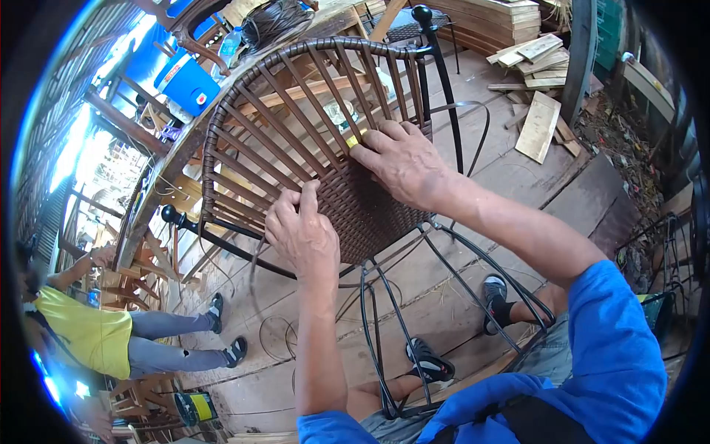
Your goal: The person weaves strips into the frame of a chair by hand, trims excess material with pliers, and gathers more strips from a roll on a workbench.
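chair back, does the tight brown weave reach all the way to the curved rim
No, the tight weave stops short of the curved rim, with separate strips and open gaps between them.

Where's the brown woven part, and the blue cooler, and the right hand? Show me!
Brown woven part (361,210): head view, on the middle of its weave.
Blue cooler (188,83): head view, on its side wall.
Right hand (405,164): head view, on the back of the hand.

The left hand (303,229) and right hand (407,163) touch a brown, partly woven chair back (359,214)
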Demonstrator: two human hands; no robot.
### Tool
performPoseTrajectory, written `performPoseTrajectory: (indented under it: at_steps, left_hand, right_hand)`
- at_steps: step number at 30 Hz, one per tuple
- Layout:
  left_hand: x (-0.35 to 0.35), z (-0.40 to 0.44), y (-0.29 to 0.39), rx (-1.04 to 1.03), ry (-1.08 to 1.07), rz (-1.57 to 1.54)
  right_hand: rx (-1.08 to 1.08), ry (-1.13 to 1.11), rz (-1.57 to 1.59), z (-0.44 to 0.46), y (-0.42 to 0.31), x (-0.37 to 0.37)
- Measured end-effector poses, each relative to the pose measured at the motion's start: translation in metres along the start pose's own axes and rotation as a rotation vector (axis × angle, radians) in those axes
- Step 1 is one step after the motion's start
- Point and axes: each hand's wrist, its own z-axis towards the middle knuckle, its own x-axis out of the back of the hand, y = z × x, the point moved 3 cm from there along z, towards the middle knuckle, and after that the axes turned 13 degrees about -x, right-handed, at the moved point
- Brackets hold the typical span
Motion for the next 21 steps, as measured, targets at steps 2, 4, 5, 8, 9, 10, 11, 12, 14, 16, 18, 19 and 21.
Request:
performPoseTrajectory:
  at_steps: [2,4,5,8,9,10,11,12,14,16,18,19,21]
  left_hand:
    - [-0.004,-0.003,-0.001,0.014,-0.004,0.038]
    - [-0.010,-0.006,-0.004,-0.011,0.008,0.059]
    - [-0.009,-0.006,-0.005,-0.022,0.010,0.047]
    - [0.006,-0.014,-0.002,0.025,0.070,-0.146]
    - [0.009,-0.023,0.000,0.091,0.175,-0.240]
    - [0.010,-0.035,0.003,0.158,0.272,-0.339]
    - [0.008,-0.052,0.004,0.322,0.320,-0.386]
    - [0.000,-0.064,0.001,0.485,0.394,-0.546]
    - [-0.018,-0.081,-0.006,0.808,0.528,-0.872]
    - [-0.026,-0.075,-0.029,0.923,0.579,-1.050]
    - [-0.027,-0.064,-0.047,0.963,0.641,-1.274]
    - [-0.026,-0.057,-0.050,0.931,0.661,-1.372]
    - [-0.034,-0.058,-0.053,0.886,0.691,-1.357]
  right_hand:
    - [-0.025,-0.023,0.020,-0.007,-0.005,-0.012]
    - [-0.012,0.014,0.026,-0.005,-0.002,-0.009]
    - [0.053,0.084,0.044,-0.007,0.001,-0.004]
    - [0.029,0.109,0.329,-0.015,0.023,0.022]
    - [-0.035,0.213,0.329,-0.015,0.039,0.041]
    - [-0.097,0.319,0.325,-0.013,0.061,0.051]
    - [-0.181,0.391,0.201,-0.014,0.084,0.053]
    - [-0.269,0.258,0.124,-0.015,0.104,0.049]
    - [-0.239,0.146,-0.050,-0.022,0.118,0.045]
    - [-0.315,-0.016,-0.145,-0.026,0.111,0.044]
    - [-0.407,-0.108,-0.112,-0.021,0.102,0.042]
    - [-0.371,-0.144,-0.147,-0.017,0.103,0.039]
    - [-0.302,-0.217,-0.214,-0.011,0.109,0.030]
